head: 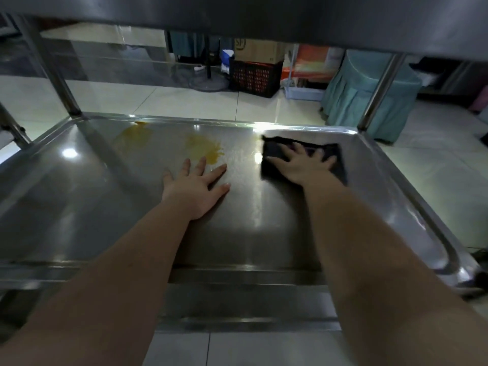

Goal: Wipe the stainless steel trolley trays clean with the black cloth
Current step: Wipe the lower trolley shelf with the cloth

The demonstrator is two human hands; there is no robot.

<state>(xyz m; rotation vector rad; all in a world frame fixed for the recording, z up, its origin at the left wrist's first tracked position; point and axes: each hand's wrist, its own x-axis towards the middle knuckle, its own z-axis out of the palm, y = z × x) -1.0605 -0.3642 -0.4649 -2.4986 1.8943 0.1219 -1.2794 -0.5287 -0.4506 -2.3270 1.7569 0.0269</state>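
Head view, looking down into the lower tray (92,196) of a steel trolley; the underside of the upper tray (237,11) crosses the top of the frame.

- Black cloth (273,151): lies flat on the tray floor in the far right corner, close to the back rim and the right rim.
- Right hand (303,166): palm down on the cloth, fingers spread and straight, pressing rather than gripping. Fingertips blurred. Cloth edges show beyond the hand on the left, the far side and the right.
- Left hand (196,190): flat on bare steel near the tray's middle, fingers splayed, holding nothing. Well apart from the cloth.
- Yellow smear (207,151): just beyond the left fingertips, between the two hands but nearer the left. A second, fainter yellow patch (133,134) sits toward the far left, with a small blob against the back rim.
- Both forearms bare, reaching in over the near rim.
- Trolley posts (54,72) rise at the far corners.
- Beyond the trolley: pale tiled floor (184,99), a dark crate (254,77) with a cardboard box (257,50) on top, a teal pleated cover (369,99) to the right.
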